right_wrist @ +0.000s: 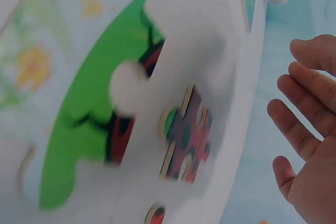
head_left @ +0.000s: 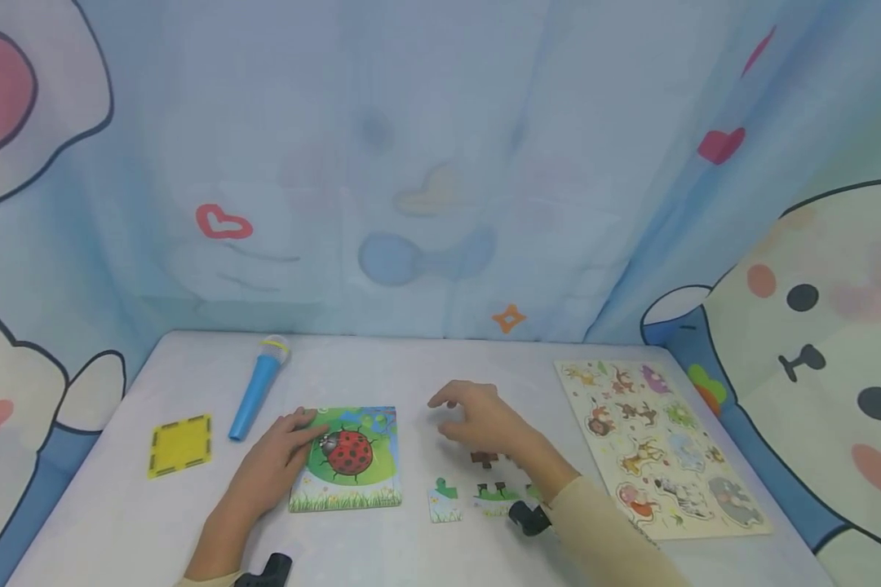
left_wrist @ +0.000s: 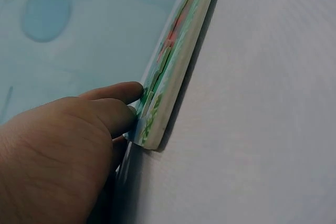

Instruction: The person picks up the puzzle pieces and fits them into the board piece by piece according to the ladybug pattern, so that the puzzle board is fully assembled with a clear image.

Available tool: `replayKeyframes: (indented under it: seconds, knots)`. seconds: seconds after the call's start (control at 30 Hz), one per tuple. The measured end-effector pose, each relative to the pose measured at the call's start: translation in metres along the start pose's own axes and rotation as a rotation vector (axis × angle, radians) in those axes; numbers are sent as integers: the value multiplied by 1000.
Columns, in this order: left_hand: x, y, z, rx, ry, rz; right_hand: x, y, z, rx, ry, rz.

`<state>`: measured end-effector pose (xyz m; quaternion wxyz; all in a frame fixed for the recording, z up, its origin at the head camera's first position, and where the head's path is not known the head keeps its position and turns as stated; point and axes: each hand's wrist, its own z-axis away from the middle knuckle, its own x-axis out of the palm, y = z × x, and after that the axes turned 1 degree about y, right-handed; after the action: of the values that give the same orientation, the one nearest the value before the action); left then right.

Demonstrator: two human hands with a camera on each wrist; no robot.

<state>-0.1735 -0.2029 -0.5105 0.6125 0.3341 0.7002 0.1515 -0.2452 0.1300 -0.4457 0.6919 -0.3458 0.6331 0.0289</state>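
Observation:
A square ladybug picture board (head_left: 352,499), with a red spotted beetle over green and grass, lies flat on the white table. My left hand (head_left: 275,463) rests along its left side, fingers on the face and edge. Seen edge-on, the board (left_wrist: 176,69) shows its pale rim beside the left fingers (left_wrist: 118,93). To the right of it, my right hand (head_left: 480,420) hovers over the table, fingers slightly bent and holding nothing. Below that hand lie loose jigsaw pieces: a green-and-white one (head_left: 444,504), a grassy one (head_left: 494,493) and a red-and-black one (right_wrist: 186,137). The right forearm partly hides several pieces.
At the back left lies a blue toy microphone (head_left: 253,395), with a yellow square tile (head_left: 179,445) further left. An animal puzzle board (head_left: 661,444) covers the table's right side. A blue cartoon curtain (head_left: 426,106) hangs behind the table.

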Motion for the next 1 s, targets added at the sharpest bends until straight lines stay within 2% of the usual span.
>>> replayKeyframes:
  seconds: [0.1,0.33,0.67,0.87,1.0]
  knots:
    - [0,1,1,1,5,5,-4,10,9,46,9,-8]
    - [0,2,2,-5,9,9,-9,30,29,35,43,32]
    - [0,2,1,-7,2,10,-11,43,51,40,0,103]
    - [-1,1,1,-7,2,7,-10,47,55,59,-51,151]
    - [0,0,1,-4,1,0,-8,47,56,57,-52,171]
